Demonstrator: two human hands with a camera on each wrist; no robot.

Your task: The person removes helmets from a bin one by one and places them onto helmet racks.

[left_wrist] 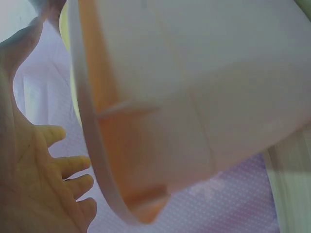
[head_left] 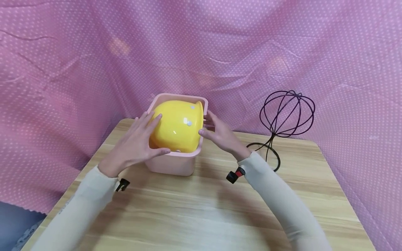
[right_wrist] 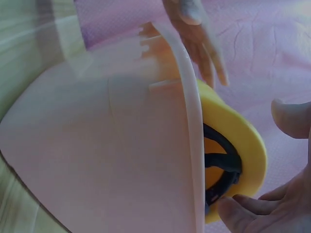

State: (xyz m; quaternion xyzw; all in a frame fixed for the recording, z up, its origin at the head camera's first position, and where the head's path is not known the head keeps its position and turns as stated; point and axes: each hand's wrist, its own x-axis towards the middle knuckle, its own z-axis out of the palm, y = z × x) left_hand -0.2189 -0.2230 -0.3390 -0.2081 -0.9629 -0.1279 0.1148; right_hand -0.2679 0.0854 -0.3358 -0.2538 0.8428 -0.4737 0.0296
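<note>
A glossy yellow safety helmet [head_left: 176, 125] lies on its side in a pink plastic bin [head_left: 171, 165], its brim turned to the right. Dark straps [right_wrist: 226, 165] show inside it in the right wrist view. Over the bin's left rim, my left hand [head_left: 135, 141] spreads its fingers beside the helmet's dome, thumb along the near rim. My right hand [head_left: 221, 136] is at the helmet's brim, its fingers extended and the thumb apart from them. In the left wrist view, the left palm [left_wrist: 39, 174] faces the bin's rim.
To the right, a black wire stand [head_left: 273, 134] with a balloon-shaped top rises from a ring base on the wooden table [head_left: 188, 212]. Pink dotted cloth [head_left: 220, 52] hangs behind the table and along both sides.
</note>
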